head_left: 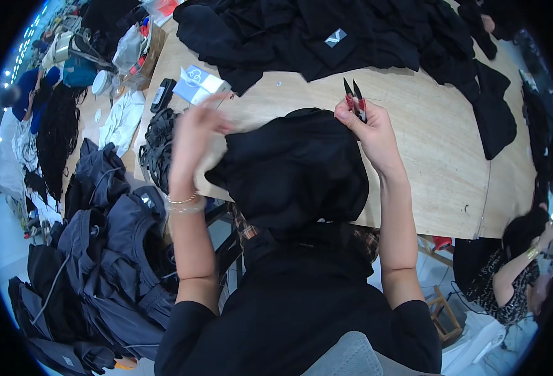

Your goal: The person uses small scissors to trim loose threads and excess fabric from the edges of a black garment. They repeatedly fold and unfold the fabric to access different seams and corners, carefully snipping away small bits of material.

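Note:
A bunched black garment [295, 172] lies over the near edge of the wooden table, right in front of my body. My right hand [373, 135] grips a pair of thread snips [355, 103] with red on the handles, their dark pointed blades sticking up and apart. Its thumb and fingers are close to the garment's far right corner; whether they also pinch the cloth is unclear. Raised at the garment's left side, my left hand [201, 135] is smeared by motion, so its fingers do not read clearly.
Black garments [326, 37] are heaped along the table's far side. Beyond my left hand are a blue-and-white box [198, 86] and a coil of black cord [157, 147]. Dark grey garments [113, 250] pile up at left. A person [508, 276] sits at the right.

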The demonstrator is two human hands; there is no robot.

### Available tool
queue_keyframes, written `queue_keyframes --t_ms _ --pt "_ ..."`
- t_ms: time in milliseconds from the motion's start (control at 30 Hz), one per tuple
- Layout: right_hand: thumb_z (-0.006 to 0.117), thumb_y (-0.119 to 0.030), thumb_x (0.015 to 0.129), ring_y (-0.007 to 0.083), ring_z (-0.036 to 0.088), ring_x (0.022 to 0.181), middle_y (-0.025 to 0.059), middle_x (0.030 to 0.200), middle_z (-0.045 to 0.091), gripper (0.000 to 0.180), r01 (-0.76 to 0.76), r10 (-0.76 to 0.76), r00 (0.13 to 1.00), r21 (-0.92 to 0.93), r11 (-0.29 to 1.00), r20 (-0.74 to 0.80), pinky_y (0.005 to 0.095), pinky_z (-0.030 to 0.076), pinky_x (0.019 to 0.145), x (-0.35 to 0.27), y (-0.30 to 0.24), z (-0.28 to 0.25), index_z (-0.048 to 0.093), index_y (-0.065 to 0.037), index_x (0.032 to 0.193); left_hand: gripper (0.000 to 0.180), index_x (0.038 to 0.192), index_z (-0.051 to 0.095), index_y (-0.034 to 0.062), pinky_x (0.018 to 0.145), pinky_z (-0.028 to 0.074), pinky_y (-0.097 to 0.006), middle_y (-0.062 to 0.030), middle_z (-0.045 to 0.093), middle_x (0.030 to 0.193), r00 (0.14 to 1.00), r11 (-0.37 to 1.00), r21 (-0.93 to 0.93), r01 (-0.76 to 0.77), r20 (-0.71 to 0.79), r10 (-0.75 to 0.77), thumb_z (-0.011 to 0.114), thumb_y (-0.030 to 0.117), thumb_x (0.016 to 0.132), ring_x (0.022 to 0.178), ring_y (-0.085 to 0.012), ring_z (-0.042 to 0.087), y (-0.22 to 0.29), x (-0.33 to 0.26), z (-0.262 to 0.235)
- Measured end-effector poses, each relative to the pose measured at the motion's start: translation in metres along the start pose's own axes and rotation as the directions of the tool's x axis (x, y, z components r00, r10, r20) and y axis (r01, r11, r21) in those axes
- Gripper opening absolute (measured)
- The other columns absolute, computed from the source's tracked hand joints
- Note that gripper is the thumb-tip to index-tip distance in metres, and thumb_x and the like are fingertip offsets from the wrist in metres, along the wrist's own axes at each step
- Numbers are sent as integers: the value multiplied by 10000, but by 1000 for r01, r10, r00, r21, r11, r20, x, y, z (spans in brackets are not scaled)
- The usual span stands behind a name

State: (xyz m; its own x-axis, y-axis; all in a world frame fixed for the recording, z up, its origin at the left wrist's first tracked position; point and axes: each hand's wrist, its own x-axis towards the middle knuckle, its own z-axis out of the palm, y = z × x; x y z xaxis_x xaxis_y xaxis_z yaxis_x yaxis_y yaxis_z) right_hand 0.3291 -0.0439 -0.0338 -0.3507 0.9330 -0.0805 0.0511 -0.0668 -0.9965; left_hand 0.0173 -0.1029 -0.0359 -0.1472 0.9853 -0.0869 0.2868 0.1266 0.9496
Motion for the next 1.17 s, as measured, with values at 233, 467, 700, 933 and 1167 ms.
queue_keyframes --t_ms 233,467,700,933,1167 --pt "685 -180 939 36 498 734 -59 777 592 163 -34 33 999 115 993 12 223 391 691 7 -7 -12 674 -31 874 343 1254 633 32 871 490 -285 -54 728 1030 989 991 93 -95 -109 105 625 215 963 882 -118 642 36 -8 10" --pt "660 -236 957 25 492 674 -63 750 597 195 -106 101 991 46 993 91 208 367 618 3 -10 -20 688 -58 882 264 1090 645 -22 818 462 -267 -2 652 834 886 995 -25 -98 454 99 680 189 936 845 -105 587 36 10 86" --pt "648 -297 952 38 460 574 -64 672 560 273 -192 325 737 -277 942 593 207 331 527 -3 -42 -70 720 -61 837 255 1008 641 22 577 419 -246 11 588 802 757 992 -70 101 652 -32 624 275 979 572 -68 487 69 25 41" --pt "625 -271 972 64 564 564 0 752 630 285 -212 306 809 -236 948 501 219 507 563 4 -79 -66 705 -20 863 348 1082 649 58 802 471 -339 -58 653 978 491 744 75 -664 794 358 754 301 856 896 -229 598 42 -2 77" --pt "636 -285 965 92 599 565 64 792 650 315 -28 91 898 -150 988 430 296 608 640 -2 -142 -100 715 20 962 395 1196 469 100 892 450 -266 -122 725 1121 621 991 -60 -118 774 121 690 304 939 913 -217 656 90 -2 70"
